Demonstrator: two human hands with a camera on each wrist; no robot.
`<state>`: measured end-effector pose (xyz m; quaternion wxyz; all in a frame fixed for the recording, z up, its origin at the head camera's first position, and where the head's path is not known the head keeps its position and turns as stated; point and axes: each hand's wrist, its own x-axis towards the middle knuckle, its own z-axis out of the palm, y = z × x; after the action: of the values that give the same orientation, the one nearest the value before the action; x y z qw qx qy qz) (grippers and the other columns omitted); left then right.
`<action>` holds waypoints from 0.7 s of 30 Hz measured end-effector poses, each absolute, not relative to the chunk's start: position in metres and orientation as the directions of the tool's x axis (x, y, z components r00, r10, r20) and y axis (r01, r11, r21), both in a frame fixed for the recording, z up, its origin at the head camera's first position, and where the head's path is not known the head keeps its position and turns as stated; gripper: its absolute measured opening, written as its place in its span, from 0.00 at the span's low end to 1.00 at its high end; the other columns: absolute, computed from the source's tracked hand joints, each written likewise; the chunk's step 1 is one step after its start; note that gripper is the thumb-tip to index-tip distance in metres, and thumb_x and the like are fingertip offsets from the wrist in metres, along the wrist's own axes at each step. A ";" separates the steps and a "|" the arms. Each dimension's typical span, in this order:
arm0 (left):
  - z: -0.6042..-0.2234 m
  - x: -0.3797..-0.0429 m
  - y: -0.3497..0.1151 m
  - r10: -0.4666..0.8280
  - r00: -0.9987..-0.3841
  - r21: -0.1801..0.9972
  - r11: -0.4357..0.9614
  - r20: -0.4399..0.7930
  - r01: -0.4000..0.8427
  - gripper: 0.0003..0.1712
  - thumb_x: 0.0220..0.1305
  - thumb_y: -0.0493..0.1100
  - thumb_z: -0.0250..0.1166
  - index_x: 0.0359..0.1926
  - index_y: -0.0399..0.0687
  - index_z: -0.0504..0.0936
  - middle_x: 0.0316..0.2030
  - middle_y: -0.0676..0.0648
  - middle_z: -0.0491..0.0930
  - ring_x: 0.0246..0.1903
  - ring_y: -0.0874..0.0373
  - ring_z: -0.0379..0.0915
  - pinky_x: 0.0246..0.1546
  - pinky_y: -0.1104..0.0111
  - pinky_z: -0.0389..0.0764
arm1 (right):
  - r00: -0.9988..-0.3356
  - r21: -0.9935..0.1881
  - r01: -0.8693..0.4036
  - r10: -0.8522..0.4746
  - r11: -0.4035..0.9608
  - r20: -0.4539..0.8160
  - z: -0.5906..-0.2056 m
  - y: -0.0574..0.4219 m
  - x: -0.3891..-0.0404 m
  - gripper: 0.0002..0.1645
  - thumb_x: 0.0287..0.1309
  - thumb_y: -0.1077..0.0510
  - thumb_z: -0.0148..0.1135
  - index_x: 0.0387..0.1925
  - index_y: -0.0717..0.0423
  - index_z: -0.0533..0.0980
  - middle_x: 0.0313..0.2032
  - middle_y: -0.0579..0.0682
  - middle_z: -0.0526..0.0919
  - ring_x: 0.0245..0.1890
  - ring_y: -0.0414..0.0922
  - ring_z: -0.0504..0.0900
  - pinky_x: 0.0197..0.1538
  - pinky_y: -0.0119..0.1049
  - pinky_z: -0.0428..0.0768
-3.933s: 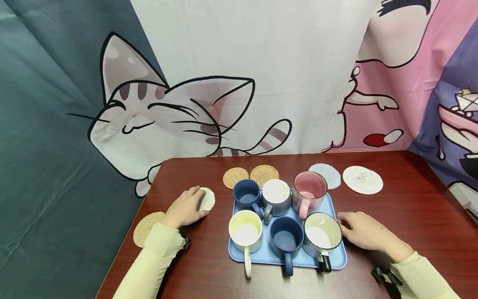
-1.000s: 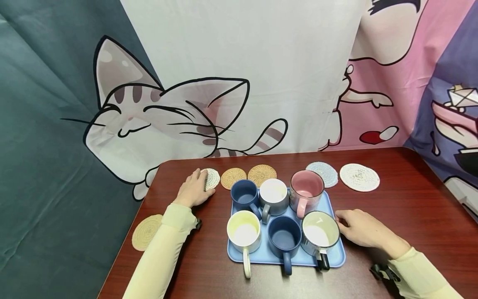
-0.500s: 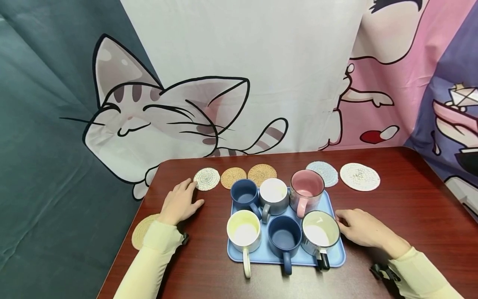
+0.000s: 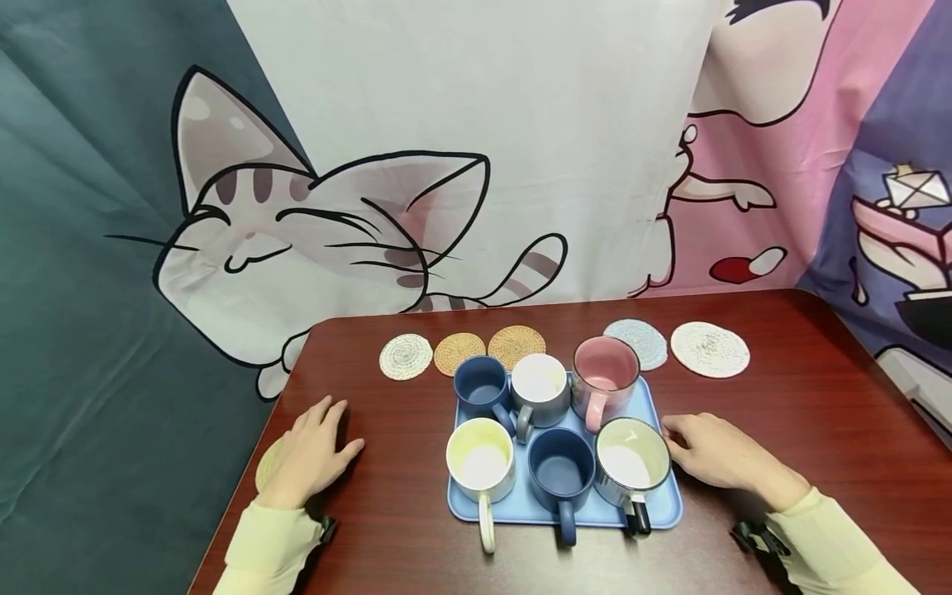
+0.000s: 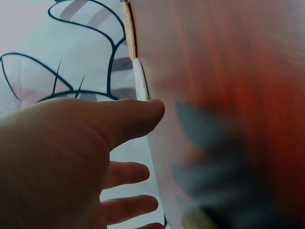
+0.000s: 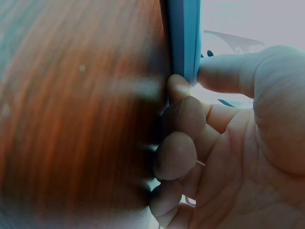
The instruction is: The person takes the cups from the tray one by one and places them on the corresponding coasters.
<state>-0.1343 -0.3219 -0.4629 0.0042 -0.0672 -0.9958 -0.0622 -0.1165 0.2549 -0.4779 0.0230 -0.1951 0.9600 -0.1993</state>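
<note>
My left hand (image 4: 312, 453) is over the table's left side with its fingers spread and nothing in its grasp. It partly covers a round straw-yellow coaster (image 4: 265, 468). In the left wrist view the thumb (image 5: 136, 117) stands apart from the fingers. My right hand (image 4: 725, 454) pinches the right edge of a light blue tray (image 4: 645, 405) between thumb and curled index finger, as the right wrist view shows. Several mugs stand on the tray in two rows, among them a pink mug (image 4: 606, 368), a cream mug (image 4: 482, 463) and a black-handled mug (image 4: 632, 463).
A pale green-white coaster (image 4: 405, 357) lies left of two tan coasters (image 4: 516, 347) behind the tray. At the back right are a pale blue coaster (image 4: 640, 343) and a white coaster (image 4: 710, 349). A printed cloth (image 4: 521, 99) hangs behind the table.
My left hand took the pale coaster back beside the tan ones, let it go, and has come back leftward over the straw-yellow coaster. The right hand stays at the tray's edge.
</note>
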 end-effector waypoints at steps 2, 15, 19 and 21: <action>-0.464 -0.125 -0.330 0.117 -0.993 0.116 0.986 0.004 0.117 0.41 0.67 0.55 0.69 0.71 0.35 0.69 0.71 0.25 0.66 0.67 0.25 0.65 0.62 0.31 0.69 | -0.924 -0.391 -0.362 -0.381 0.846 0.029 -0.478 0.254 -0.117 0.20 0.64 0.59 0.64 0.21 0.40 0.67 0.17 0.35 0.62 0.20 0.32 0.61 0.28 0.29 0.63; -0.467 -0.084 -0.370 -0.049 -0.994 0.135 0.989 -0.095 -0.061 0.45 0.67 0.63 0.66 0.73 0.37 0.67 0.72 0.24 0.60 0.66 0.19 0.60 0.51 0.24 0.70 | -0.924 -0.392 -0.357 -0.382 0.848 0.016 -0.479 0.253 -0.119 0.19 0.64 0.59 0.64 0.21 0.40 0.68 0.18 0.35 0.63 0.21 0.33 0.63 0.29 0.30 0.64; -0.470 -0.077 -0.375 -0.050 -0.996 0.155 0.986 -0.078 -0.062 0.45 0.67 0.62 0.67 0.72 0.35 0.68 0.72 0.24 0.61 0.64 0.19 0.62 0.54 0.26 0.70 | -0.924 -0.390 -0.358 -0.382 0.848 0.018 -0.478 0.254 -0.119 0.19 0.64 0.59 0.64 0.21 0.40 0.68 0.18 0.35 0.63 0.21 0.32 0.62 0.29 0.30 0.64; -0.473 -0.074 -0.376 -0.048 -0.997 0.163 0.985 -0.066 -0.058 0.45 0.67 0.61 0.67 0.71 0.35 0.68 0.71 0.24 0.61 0.64 0.18 0.62 0.57 0.27 0.68 | -0.924 -0.390 -0.359 -0.383 0.848 0.018 -0.478 0.253 -0.119 0.19 0.64 0.59 0.64 0.21 0.40 0.68 0.18 0.35 0.63 0.21 0.32 0.62 0.28 0.30 0.64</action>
<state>-0.0741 -0.3764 -0.4725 -0.0310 0.0267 -0.9957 -0.0826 -0.1187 0.2534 -0.4776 0.0301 -0.1932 0.9607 -0.1971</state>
